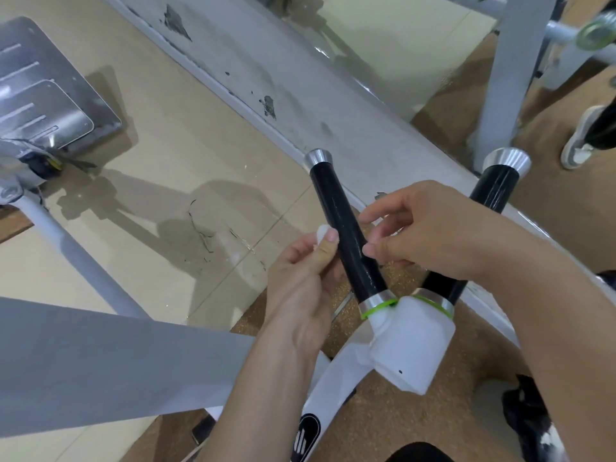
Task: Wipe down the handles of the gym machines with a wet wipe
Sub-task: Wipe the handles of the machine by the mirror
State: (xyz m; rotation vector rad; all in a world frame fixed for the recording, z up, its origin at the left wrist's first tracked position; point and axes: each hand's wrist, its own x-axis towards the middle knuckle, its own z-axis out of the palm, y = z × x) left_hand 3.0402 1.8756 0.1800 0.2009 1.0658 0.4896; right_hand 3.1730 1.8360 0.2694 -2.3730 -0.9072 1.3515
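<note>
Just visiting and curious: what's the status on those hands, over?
Left hand pinches wet wipe. Right hand curled beside left black handle, its hold unclear. Second handle partly hidden behind right hand. Nothing in the way.

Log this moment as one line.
left hand: pinches wet wipe | right hand: fingers at handle, grip unclear | handle: between both hands | other handle: partly behind right wrist

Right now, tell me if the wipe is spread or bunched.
Bunched: the wet wipe shows only as a small white wad pinched by the left hand beside the black handle.
</note>
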